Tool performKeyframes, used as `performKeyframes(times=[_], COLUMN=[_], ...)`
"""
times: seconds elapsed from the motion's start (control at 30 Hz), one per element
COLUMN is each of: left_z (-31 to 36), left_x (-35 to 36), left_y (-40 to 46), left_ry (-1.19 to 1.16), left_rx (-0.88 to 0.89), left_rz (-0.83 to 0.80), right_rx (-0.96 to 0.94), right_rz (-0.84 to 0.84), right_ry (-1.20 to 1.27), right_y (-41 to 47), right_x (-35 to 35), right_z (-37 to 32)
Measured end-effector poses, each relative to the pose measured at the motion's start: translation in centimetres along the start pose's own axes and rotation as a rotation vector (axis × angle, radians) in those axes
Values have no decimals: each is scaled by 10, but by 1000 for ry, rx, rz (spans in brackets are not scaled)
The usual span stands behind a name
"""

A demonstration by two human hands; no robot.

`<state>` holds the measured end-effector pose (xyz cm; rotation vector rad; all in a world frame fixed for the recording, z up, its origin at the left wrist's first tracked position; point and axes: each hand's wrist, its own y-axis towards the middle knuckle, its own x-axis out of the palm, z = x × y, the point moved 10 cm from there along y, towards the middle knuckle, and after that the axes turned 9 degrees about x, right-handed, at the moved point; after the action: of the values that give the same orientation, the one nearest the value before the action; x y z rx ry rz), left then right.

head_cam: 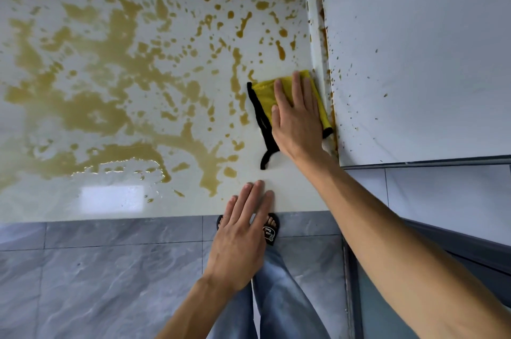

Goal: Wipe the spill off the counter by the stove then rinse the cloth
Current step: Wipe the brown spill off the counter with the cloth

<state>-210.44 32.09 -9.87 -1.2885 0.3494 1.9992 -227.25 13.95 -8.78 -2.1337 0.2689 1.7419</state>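
Yellow microfibre with a black border, the cloth [265,101] lies flat on the white counter [293,195] right of the frame's centre, its far long edge close against the raised lip where the counter meets the wall [414,48]. The right hand [297,117] rests on top of it, palm down, fingers straight and together, pressing the cloth to the surface rather than curling round it. A black hanging loop trails from the cloth's lower corner toward the bottom of the frame.

Below it, at lower centre, the left hand [243,231] lies flat with fingers extended, fingertips resting on the counter's front edge and holding nothing.

Left of the cloth and across the whole upper left of the frame spreads the spill [110,84]: yellowish-brown liquid in broad pools, streaks and scattered droplets, reaching nearly to the cloth's left edge. Small brown specks dot the wall at upper right, and a brown line runs along the seam beside the cloth.

Along the bottom of the frame lies a grey tiled floor [96,269], with blue jeans [279,297] and a black sandal [272,231] at lower centre.
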Motion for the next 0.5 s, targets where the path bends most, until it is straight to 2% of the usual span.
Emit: performKeyframes(times=[0.1, 0.3, 0.5], left_z=[0, -1, -1], left_x=[1, 1, 0], left_y=[0, 0, -1], left_ry=[-1, -10, 7], left_rx=[-3, -10, 1], left_rz=[0, -19, -20], right_rx=[14, 120, -29], right_rz=[-15, -84, -64], right_ry=[-38, 38, -103], right_y=[-15, -95, -85], right_x=[6, 20, 18], right_z=[3, 22, 21])
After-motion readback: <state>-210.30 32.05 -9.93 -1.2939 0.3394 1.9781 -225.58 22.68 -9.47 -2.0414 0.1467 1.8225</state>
